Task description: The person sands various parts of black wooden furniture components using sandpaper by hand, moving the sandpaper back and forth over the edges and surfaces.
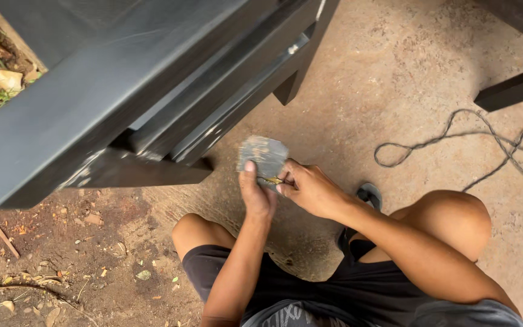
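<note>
I see my left hand (256,195) clamped on the grey sandpaper sheet (263,155), which stands up above it, while my right hand (310,189) pinches its lower edge from the right.

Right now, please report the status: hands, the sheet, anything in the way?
Left hand holds grey sheet. Right hand pinches its lower edge. Black furniture close ahead, apart from sheet.

packages: none — labels: none — signs: none — screens: none
</note>
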